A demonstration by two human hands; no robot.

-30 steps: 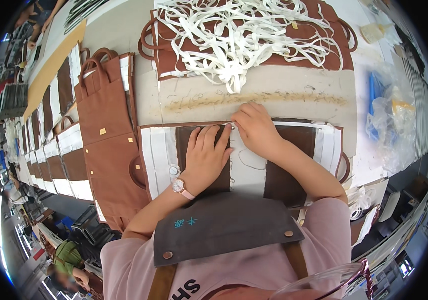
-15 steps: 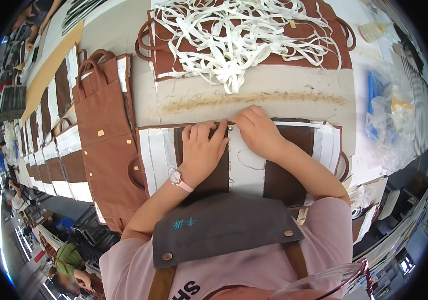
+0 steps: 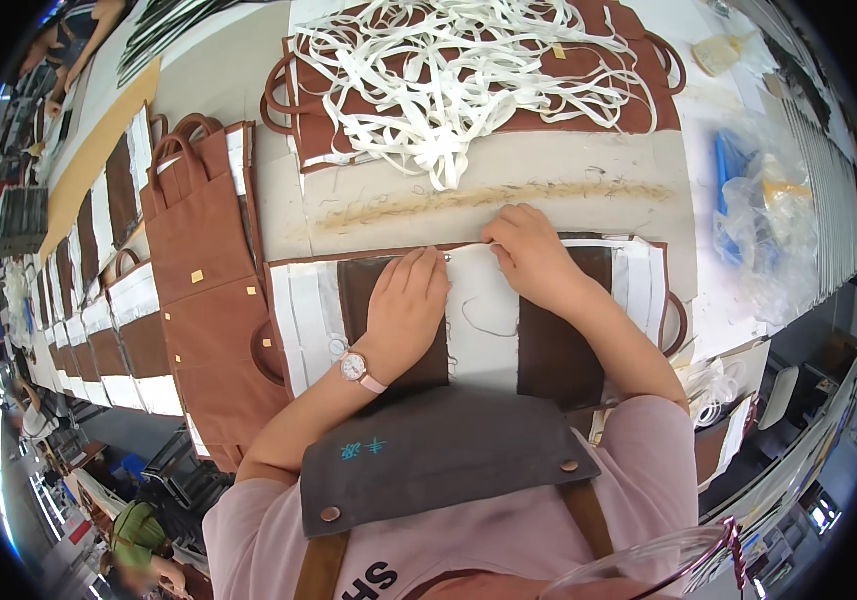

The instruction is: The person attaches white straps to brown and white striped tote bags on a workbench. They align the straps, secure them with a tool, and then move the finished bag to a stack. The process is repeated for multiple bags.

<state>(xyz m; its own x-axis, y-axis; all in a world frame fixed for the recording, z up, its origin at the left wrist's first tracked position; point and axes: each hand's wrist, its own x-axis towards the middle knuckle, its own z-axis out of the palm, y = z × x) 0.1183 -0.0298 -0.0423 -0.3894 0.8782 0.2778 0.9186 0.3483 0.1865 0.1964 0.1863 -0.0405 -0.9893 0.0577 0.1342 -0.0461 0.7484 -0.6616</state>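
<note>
Right hand [image 3: 533, 260] is sitting farther right along the far edge of the bag piece [image 3: 488, 350] than half a sec ago; left hand [image 3: 403, 315] is keeping approx the same spot, its fingers now closing up side by side.

Head view (the only one): bag piece is lying flat in front of the person, brown & white panels facing up. Left fingers are pressing together, resting flat on the piece's left brown panel, tips near its far edge, just beside a shiny stud [image 3: 446, 257]; nothing is showing as pinched. Right fingers are curling at the far edge, right of the stud; can't tell if thumb & index are pinching it.

Step in hand, prob.: smoothing or aligning that edge. Next move is prob. calling for the left hand steadying the piece while the right is following the edge w/o pulling layers askew.

Red-brown bag [image 3: 198, 230] is lying just left of the piece, white ribbon heap [image 3: 438, 80] is resting beyond it, clear plastic wrap [image 3: 773, 240] is lying off to its right
</note>
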